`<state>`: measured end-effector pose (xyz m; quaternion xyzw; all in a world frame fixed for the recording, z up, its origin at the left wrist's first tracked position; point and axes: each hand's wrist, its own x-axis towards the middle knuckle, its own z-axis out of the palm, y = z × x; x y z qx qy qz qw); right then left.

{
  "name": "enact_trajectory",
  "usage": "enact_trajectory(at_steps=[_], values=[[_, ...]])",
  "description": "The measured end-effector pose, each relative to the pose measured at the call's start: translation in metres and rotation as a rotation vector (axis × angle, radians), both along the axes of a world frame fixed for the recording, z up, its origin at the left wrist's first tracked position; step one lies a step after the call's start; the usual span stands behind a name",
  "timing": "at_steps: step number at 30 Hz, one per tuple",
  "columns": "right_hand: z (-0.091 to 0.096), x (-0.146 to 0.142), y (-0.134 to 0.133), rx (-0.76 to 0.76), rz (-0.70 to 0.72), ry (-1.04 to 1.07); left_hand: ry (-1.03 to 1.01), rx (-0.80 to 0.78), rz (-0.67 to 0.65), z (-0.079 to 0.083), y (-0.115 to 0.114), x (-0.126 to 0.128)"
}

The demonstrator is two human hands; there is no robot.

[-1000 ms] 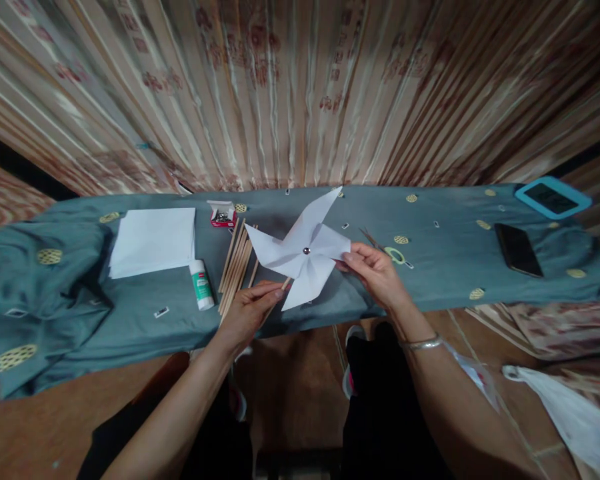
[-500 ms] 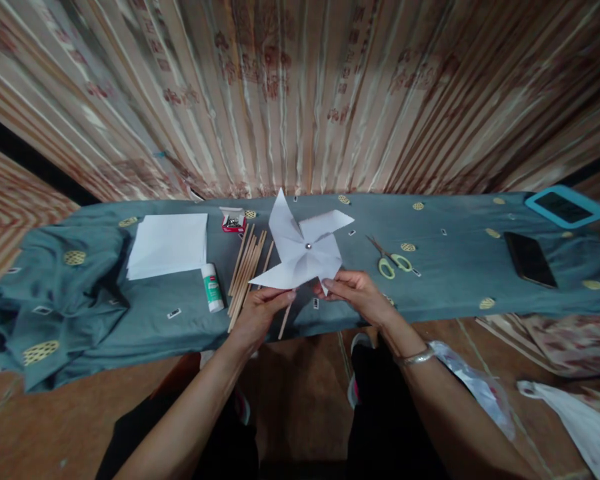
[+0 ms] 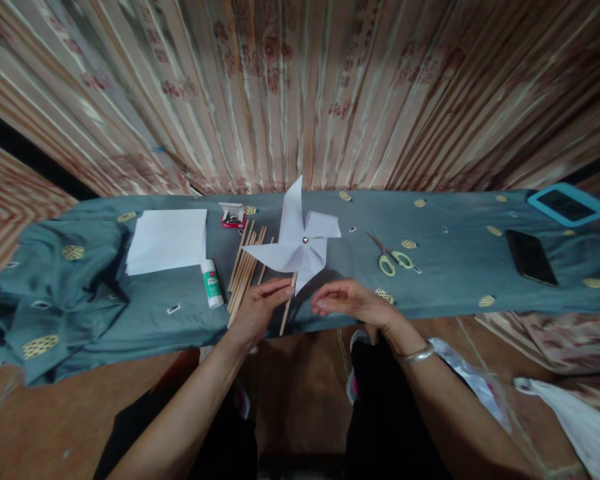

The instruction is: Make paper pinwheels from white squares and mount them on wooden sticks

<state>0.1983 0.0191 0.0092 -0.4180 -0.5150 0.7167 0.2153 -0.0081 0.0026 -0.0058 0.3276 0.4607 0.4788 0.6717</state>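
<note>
A white paper pinwheel (image 3: 296,250) with a round metal pin at its centre is held over the cloth-covered table. My left hand (image 3: 260,303) is closed, thumb and fingers pinching the pinwheel's thin wooden stick (image 3: 287,311) just below the blades. The upper part of the stick is hidden behind the paper. To the right, my right hand (image 3: 347,300) is apart from the pinwheel, its fingers loosely bent and nothing in them. Several wooden sticks (image 3: 245,273) lie side by side beyond my left hand.
A glue stick (image 3: 212,285), a stack of white paper (image 3: 167,241) and an opened red box of small metal pins (image 3: 233,216) lie on the left. On the right are green-handled scissors (image 3: 387,255), a black phone (image 3: 531,257) and a blue-framed device (image 3: 569,204).
My right hand has let go of the paper blade and drawn back slightly. The pinwheel has turned clockwise, while my left hand keeps its pinch on the stick.
</note>
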Motion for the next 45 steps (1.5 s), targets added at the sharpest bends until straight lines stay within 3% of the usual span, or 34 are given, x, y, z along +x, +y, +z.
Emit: enact_trajectory(at_steps=[3, 9, 17, 24, 27, 31, 33, 38, 45], values=[[-0.009, -0.016, -0.009, -0.021, 0.078, -0.009, -0.078, -0.076, 0.007, 0.005, 0.001, 0.003], [-0.012, -0.043, -0.024, 0.121, 0.124, -0.032, -0.178, -0.110, -0.003, 0.011, 0.002, 0.010], [-0.014, -0.036, -0.020, 0.278, 0.019, -0.057, -0.062, -0.087, -0.022, 0.007, 0.000, 0.014], [-0.011, -0.026, -0.019, 0.291, 0.005, -0.098, 0.071, -0.032, -0.040, -0.002, -0.003, 0.011], [-0.008, -0.006, -0.009, 0.285, -0.130, -0.133, 0.108, -0.013, -0.039, -0.002, -0.003, 0.009], [-0.005, 0.016, 0.007, 0.377, -0.583, -0.048, 0.146, -0.033, -0.055, -0.002, -0.005, 0.008], [-0.004, 0.018, 0.012, 0.399, -0.686, 0.039, 0.169, -0.021, -0.078, -0.002, -0.005, 0.009], [0.001, 0.009, 0.013, 0.337, -0.707, 0.151, 0.223, 0.031, -0.109, 0.000, -0.006, 0.013], [0.011, -0.002, 0.007, 0.024, -0.683, 0.284, 0.234, 0.027, -0.053, 0.001, -0.004, 0.015]])
